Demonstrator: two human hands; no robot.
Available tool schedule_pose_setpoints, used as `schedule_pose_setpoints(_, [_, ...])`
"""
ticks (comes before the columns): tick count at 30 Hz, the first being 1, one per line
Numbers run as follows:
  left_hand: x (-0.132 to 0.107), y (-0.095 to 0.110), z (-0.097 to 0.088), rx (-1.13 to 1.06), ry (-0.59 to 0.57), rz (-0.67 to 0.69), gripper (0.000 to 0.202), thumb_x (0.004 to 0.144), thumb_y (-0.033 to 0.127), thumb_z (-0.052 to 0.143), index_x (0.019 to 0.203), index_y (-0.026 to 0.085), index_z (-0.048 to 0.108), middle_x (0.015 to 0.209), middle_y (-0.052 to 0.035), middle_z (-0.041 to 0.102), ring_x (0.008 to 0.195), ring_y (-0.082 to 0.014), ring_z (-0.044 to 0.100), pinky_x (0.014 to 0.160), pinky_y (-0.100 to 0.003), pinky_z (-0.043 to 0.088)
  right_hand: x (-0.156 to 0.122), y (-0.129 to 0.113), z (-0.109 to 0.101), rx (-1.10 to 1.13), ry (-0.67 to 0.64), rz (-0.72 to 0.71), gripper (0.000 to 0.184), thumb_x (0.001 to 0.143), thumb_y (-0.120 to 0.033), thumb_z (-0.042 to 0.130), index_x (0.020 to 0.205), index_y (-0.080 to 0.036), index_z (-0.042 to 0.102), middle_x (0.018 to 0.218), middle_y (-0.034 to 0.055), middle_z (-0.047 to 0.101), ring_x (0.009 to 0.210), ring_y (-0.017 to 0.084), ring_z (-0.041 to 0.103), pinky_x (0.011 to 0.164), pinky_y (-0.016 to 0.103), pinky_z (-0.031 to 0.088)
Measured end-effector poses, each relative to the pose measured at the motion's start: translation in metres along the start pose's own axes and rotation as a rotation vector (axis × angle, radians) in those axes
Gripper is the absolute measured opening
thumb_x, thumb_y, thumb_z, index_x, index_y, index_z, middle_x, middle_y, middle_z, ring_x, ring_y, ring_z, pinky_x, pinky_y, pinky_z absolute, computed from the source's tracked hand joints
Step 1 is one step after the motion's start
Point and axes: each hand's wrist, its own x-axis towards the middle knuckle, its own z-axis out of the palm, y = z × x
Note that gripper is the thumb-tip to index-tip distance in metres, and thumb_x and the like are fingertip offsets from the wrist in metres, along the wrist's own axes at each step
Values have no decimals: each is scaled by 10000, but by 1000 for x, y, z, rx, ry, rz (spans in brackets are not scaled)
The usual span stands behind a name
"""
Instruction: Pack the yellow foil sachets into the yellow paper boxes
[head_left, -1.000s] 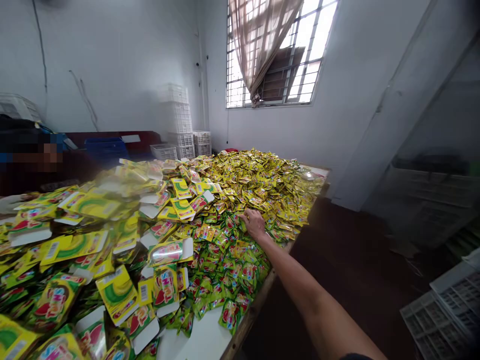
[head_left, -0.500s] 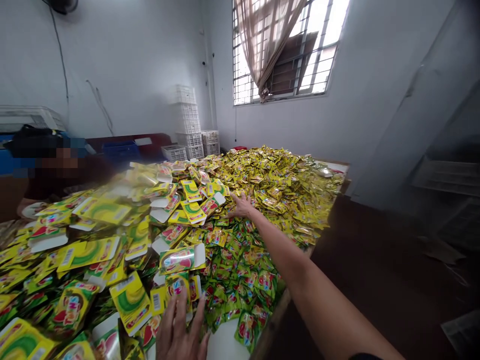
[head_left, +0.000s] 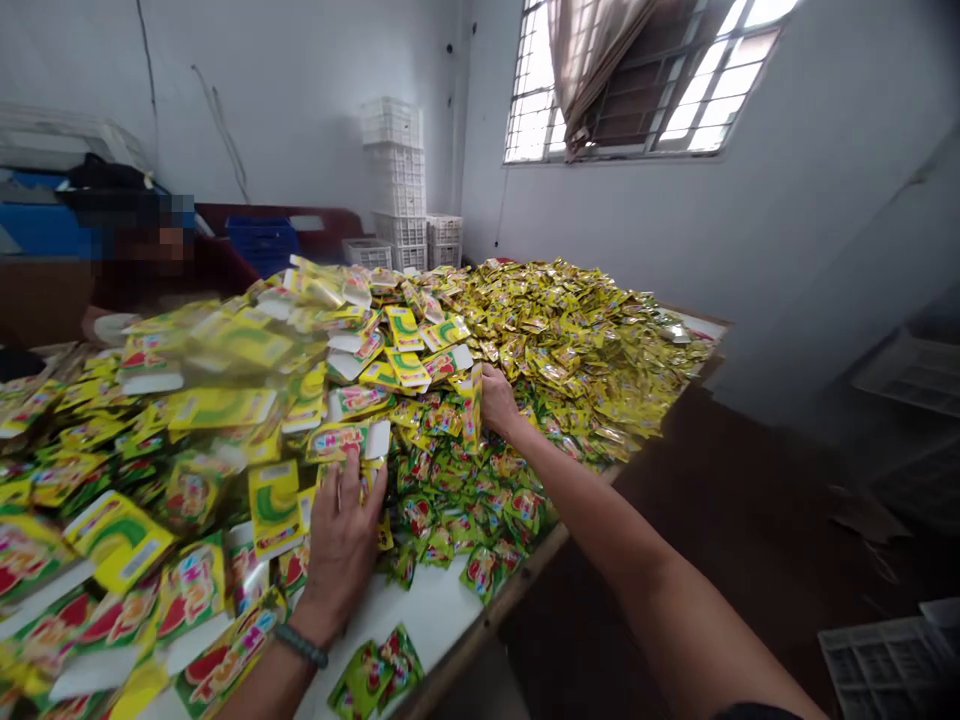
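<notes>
My right hand (head_left: 496, 402) is closed on a small yellow carton (head_left: 472, 410), which stands upright above the heap. Nearer to me, my left hand (head_left: 346, 530) lies palm down with its fingers stretched out, their tips against a carton with a white open flap (head_left: 377, 440). A dark beaded bracelet (head_left: 300, 646) circles the left wrist. Between and below the hands spread green candy sachets (head_left: 450, 480) with a watermelon print. More printed cartons (head_left: 274, 505) are piled to the left, several with flaps open.
Yellow sachets (head_left: 570, 340) form a large mound at the back of the white table (head_left: 431, 610). Across the heap at left sits another person (head_left: 172, 265). White crates (head_left: 400, 190) are stacked in the corner, with a blue crate (head_left: 262, 243) beside them. The table's edge (head_left: 517, 580) runs along the right.
My right hand has closed on a carton and lifted it upright. The left hand has reached forward onto another carton. The view has tilted down and shifted left.
</notes>
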Motion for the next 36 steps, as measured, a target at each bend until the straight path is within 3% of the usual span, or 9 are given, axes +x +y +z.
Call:
schedule_pose_setpoints(7, [-24,-58,-48,52,29,-137,484,845,58,483,1329,61,496,1551,-244,198,1387,-403,272,1080,-554,336,-86,-108,39,116,21,-328,200,747,-65,526,845,-185,653,989,96,545,962,244,441,862,354,407])
schedule_pose_setpoints(11, [-57,-66,-78,77,8,-269,449,931,154,428,1360,20,416,1547,-220,158,1366,-419,278,1085,-555,315,-145,-154,68,228,-107,-433,241,795,-73,515,961,-188,647,1083,110,550,1031,247,440,900,368,420])
schedule_pose_setpoints(14, [-92,-63,-87,65,-7,-359,524,931,177,439,1418,21,325,1541,-239,134,1369,-439,251,1093,-571,282,-168,-165,79,379,-244,-434,294,811,-146,587,1100,-191,613,1205,131,536,1130,260,440,956,413,415])
schedule_pose_setpoints(20, [-144,-39,-83,-32,98,-424,558,885,202,511,1404,71,353,1514,-265,213,1395,-386,251,1105,-524,285,-160,-157,60,772,-329,-59,278,899,-266,496,1151,-216,602,1270,100,573,1205,213,511,992,369,426])
schedule_pose_setpoints(23, [-147,-19,-86,-53,158,-413,414,884,221,533,1264,65,482,1328,-250,455,1263,-345,434,1031,-475,372,-160,-155,45,945,-263,254,273,893,-397,498,1074,-225,609,1108,61,656,1039,206,626,889,340,497])
schedule_pose_setpoints(26, [-140,3,-87,-166,-15,-326,170,912,252,508,981,122,595,972,-130,616,967,-257,577,891,-378,446,-172,-154,34,1150,-108,635,325,842,-507,537,1019,-234,544,874,29,671,754,191,672,640,310,546])
schedule_pose_setpoints(29, [-131,19,-79,-181,-340,-342,193,892,310,540,900,129,608,883,-114,615,882,-269,578,805,-383,452,-188,-154,27,1245,-104,886,380,769,-564,599,933,-238,492,710,-11,621,578,167,626,452,258,473])
schedule_pose_setpoints(32, [-126,24,-68,-218,-538,-397,206,827,331,614,849,126,606,900,-130,612,894,-286,577,772,-378,439,-202,-158,20,1292,-254,926,409,677,-513,716,889,-229,512,711,-25,613,536,137,589,418,223,417])
schedule_pose_setpoints(36, [-130,18,-58,-534,-505,-643,152,780,300,625,742,193,524,699,-11,575,695,-200,567,630,-294,400,-214,-162,14,1220,-372,748,358,655,-438,765,876,-193,625,729,-15,632,627,128,566,550,228,449])
